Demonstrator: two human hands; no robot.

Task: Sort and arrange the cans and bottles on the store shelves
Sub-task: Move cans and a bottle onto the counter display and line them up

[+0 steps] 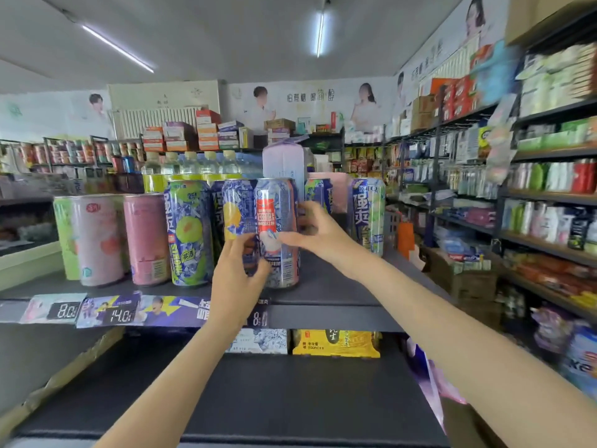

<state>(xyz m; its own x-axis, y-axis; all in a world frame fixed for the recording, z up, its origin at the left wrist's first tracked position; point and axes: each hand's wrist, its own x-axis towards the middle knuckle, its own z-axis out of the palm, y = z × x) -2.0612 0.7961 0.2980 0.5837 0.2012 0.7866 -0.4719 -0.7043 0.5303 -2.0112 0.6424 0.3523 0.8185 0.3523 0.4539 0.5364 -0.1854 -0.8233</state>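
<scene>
Both hands are clasping the red-labelled can [278, 232], which is standing upright near the front edge of the dark shelf [326, 286] and serves as the landmark. Far to its left, the two pink cans [97, 239] are standing side by side; nearer on that side, the green lime can [190, 232] is sitting just beside the yellow lemon can [237, 210], which is touching the landmark's left flank. Left hand [237, 273] is wrapping its fingers round the can's lower left, reaching up from below the shelf lip, while right hand [315, 227] is curling over the right side, thumb pressing across the front. I judge the can a full, fairly heavy, rigid cylinder with a slick printed skin, so holding it round the middle with opposed fingers looks safest; squeezing the thin wall hard could dent it. Behind it, a lilac carton [284, 163] is rising above the row. To the right, bare shelf is lying open before another blue-and-green can [366, 215], giving room for sliding that way. Forward, the shelf edge with its price strip [119, 313] is lying close, so a careless pull could tip the can off.
</scene>
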